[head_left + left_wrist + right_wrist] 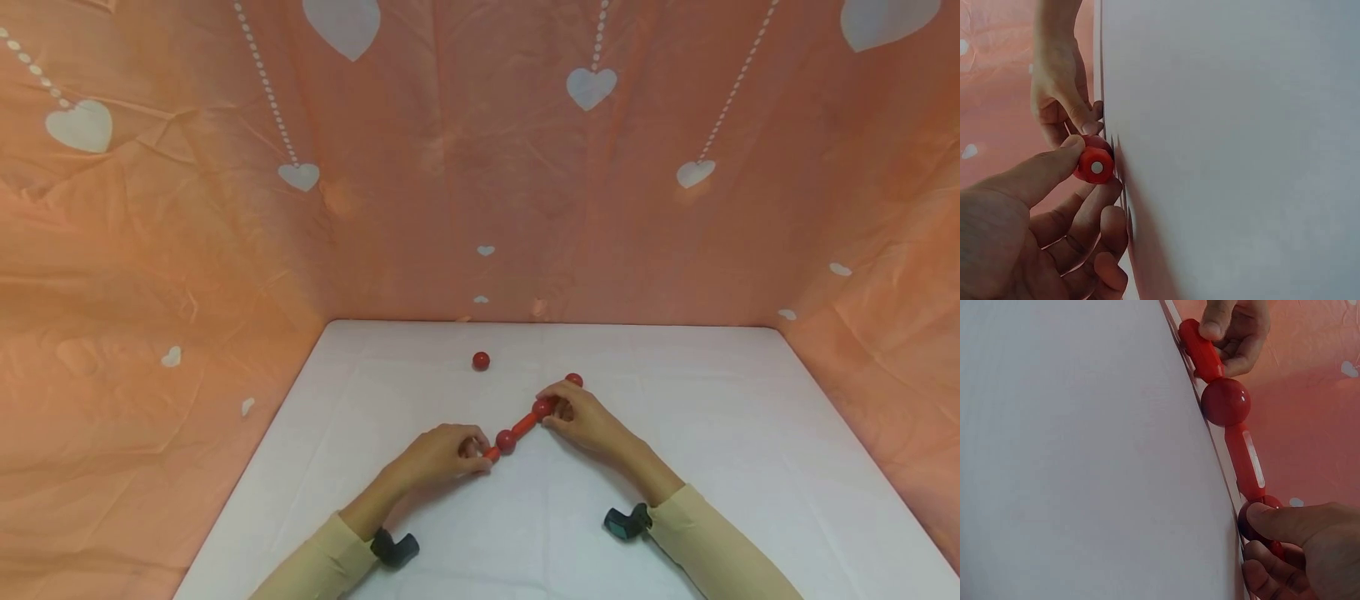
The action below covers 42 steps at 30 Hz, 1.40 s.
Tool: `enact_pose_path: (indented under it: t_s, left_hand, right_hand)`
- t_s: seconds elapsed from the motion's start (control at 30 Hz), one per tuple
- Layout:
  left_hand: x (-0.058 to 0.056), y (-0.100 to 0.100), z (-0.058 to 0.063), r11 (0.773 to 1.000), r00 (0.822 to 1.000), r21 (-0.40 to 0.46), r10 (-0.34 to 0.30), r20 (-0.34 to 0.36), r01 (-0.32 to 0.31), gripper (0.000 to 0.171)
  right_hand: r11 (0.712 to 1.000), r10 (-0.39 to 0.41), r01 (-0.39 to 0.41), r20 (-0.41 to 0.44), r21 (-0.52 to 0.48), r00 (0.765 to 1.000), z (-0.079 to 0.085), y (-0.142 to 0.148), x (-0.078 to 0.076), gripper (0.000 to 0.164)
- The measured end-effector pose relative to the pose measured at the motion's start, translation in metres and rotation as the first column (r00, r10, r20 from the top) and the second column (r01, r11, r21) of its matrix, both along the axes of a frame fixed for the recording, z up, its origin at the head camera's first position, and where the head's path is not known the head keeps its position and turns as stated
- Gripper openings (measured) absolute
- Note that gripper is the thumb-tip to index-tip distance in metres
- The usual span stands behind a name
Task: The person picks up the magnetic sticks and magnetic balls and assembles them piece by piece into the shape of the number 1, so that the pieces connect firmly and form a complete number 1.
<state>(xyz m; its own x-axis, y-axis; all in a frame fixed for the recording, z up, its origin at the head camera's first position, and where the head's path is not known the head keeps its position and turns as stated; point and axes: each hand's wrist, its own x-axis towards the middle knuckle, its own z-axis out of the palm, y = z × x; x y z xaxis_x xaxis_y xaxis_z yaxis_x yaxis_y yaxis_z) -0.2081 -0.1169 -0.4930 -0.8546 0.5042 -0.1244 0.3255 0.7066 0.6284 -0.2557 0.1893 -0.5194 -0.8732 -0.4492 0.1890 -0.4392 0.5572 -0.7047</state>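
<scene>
A red chain of balls and rods runs diagonally between the two hands. My left hand [444,455] pinches the rod [1202,355] at the near left end between thumb and fingers; its free tip shows a pale round dot in the left wrist view. Beyond it come a red ball [506,441] and a second rod [1245,461] with a shiny highlight. Thumb and fingers of my right hand [588,422] grip the ball [541,408] at that rod's far end. A further red piece [1278,550] shows behind this ball, mostly hidden by the fingers. Past the right hand appears another red ball [573,380].
One loose red ball [481,361] lies toward the back of the white table [675,392]. Orange cloth [510,183] with pale hearts hangs behind and at both sides. Dark wrist cameras [627,522] sit at the sleeve cuffs.
</scene>
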Motion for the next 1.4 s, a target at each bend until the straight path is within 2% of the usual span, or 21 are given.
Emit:
enact_pose_path:
  t_s: [0.57,0.77,1.03,1.23,1.4]
  left_hand:
    - [0.0,0.003,0.0,1.0,1.0,-0.01,0.009,-0.018,-0.009,0.019]
    - [-0.003,0.001,0.002,0.999,0.999,-0.018,0.034,-0.014,-0.035,0.017]
    - [-0.014,-0.006,0.009,0.997,0.997,-0.02,0.068,-0.047,-0.069,0.013]
    - [-0.026,-0.009,0.011,0.996,0.995,-0.018,0.087,-0.056,-0.088,0.013]
    - [-0.037,-0.011,0.014,0.992,0.991,-0.008,0.127,-0.053,-0.127,0.014]
  right_hand:
    - [1.0,0.0,0.0,0.01,-0.006,1.0,0.002,0.001,0.001,0.039]
    - [1.0,0.005,-0.004,0.013,-0.007,1.0,0.001,0.001,0.0,0.039]
    - [1.0,0.007,-0.007,0.018,-0.009,1.0,0.0,0.001,-0.001,0.039]
    - [1.0,0.008,-0.008,0.024,-0.015,1.0,0.0,0.001,-0.001,0.039]
    - [1.0,0.008,-0.008,0.023,-0.017,1.0,0.0,0.001,-0.001,0.039]
